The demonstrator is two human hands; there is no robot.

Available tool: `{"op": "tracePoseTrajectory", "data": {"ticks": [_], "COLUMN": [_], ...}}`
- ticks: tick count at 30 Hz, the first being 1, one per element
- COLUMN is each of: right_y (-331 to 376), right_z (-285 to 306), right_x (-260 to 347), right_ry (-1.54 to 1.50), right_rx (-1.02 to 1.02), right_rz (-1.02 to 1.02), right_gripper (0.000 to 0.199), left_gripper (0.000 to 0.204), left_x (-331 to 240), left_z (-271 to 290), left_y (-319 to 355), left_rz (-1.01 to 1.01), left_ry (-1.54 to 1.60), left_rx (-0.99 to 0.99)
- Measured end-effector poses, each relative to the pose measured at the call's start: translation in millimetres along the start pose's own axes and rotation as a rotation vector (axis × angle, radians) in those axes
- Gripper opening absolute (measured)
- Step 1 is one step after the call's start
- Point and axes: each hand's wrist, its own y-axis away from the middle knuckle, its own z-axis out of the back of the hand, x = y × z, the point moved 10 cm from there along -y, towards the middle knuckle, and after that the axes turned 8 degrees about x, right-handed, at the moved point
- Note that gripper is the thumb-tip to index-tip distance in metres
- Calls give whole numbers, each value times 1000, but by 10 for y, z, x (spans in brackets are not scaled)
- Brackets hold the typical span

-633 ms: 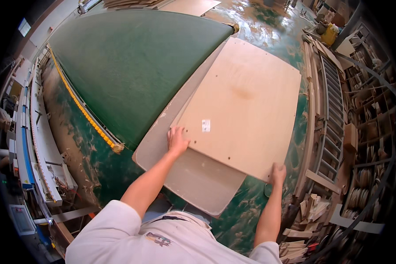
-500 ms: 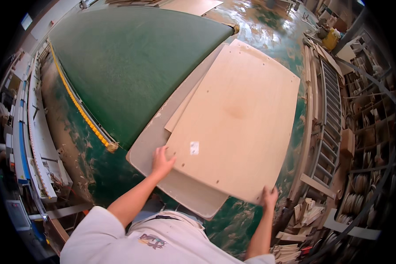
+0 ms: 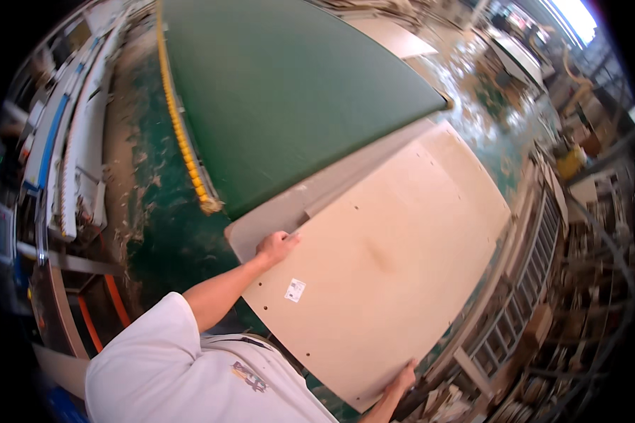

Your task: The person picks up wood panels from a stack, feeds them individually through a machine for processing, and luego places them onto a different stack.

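A large pale wooden panel (image 3: 381, 247) with small holes along its edges and a white label (image 3: 295, 290) lies in front of me. My left hand (image 3: 278, 247) is closed on its left edge. The right hand (image 3: 402, 377) grips the panel's near right edge, with its fingertips partly hidden beneath. Under the panel shows a greyish board (image 3: 261, 225) with rounded corners, beside the green table surface (image 3: 289, 92). A strip of another pale board (image 3: 324, 204) peeks out beneath the panel's left edge.
Yellow beads or rollers (image 3: 183, 141) run along the green surface's left side. A metal ladder-like frame (image 3: 515, 296) and racks of wood pieces (image 3: 585, 310) stand at right. Far left is a long white and blue machine rail (image 3: 70, 148). Orange legs (image 3: 92, 321) show at lower left.
The panel has come nearer to my body and turned, now covering most of the grey board's near end. Both hands moved with it, and my view has swung to the left.
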Motion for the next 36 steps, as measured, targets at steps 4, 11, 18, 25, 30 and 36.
{"op": "tracePoseTrajectory", "data": {"ticks": [4, 11, 18, 25, 30, 36], "right_y": [211, 298, 1558, 4906, 6733, 8544], "right_z": [-40, -1928, -4960, -8580, -10671, -12303], "right_x": [-63, 1071, 2619, 2458, 1195, -637], "right_ry": [69, 1590, 1556, 566, 770, 1206], "right_rx": [-110, 92, 70, 1224, 1571, 1843], "right_rz": [27, 1198, 1735, 904, 953, 1113], "right_gripper": [66, 53, 71, 59, 47, 53], "left_gripper": [57, 50, 46, 30, 30, 25], "left_x": [-83, 965, 2808, 4814, 5768, 6252], "left_z": [606, 2210, 3701, 4024, 3817, 3465], "left_y": [286, 897, 1822, 3055, 3842, 4089], "left_rz": [-54, -58, -49, 59, 303, 532], "left_ry": [22, 452, 877, 1400, 1354, 1484], "left_rx": [-31, -304, -805, -1414, -1765, -2223]}}
